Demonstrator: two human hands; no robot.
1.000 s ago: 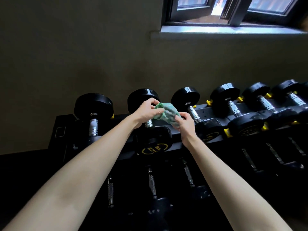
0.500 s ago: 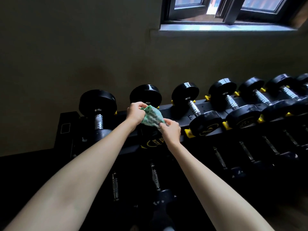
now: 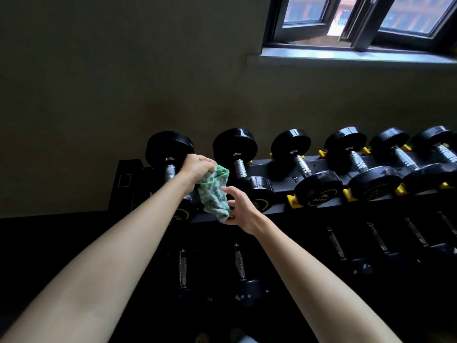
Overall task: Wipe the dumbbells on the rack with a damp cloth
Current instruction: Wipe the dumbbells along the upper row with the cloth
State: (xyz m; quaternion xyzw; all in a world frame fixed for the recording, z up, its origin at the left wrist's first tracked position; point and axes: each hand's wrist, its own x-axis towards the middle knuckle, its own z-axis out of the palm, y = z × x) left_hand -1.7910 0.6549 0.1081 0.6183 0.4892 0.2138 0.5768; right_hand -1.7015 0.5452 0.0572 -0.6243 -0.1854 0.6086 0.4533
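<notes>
Has drawn the cloth [image 3: 214,194] out of the tight wad of half a second ago into a loose hanging length, and carried it leftward off the handle of the second dumbbell [image 3: 235,146]. Grips its upper end in the clenched left hand [image 3: 196,169]. Meets its lower end with the right hand [image 3: 243,210], thumb at the edge and fingers loosely curved beneath; cannot tell whether pinching or merely touching. Hangs free between the two hands, before the gap between the leftmost dumbbell [image 3: 169,149] and the second, pressed on no metal. Reads as a refold to find a fresh damp face, probably before starting on the leftmost one; no wiping under way at this instant. Runs lengthwise from the left hand above, down and slightly rightward, to the right hand below. As for the dumbbells on the rack [image 3: 319,160]: laid lengthwise away from the hands, near heads toward the right hand, chrome handles rising to far heads by the wall [image 3: 123,82].
</notes>
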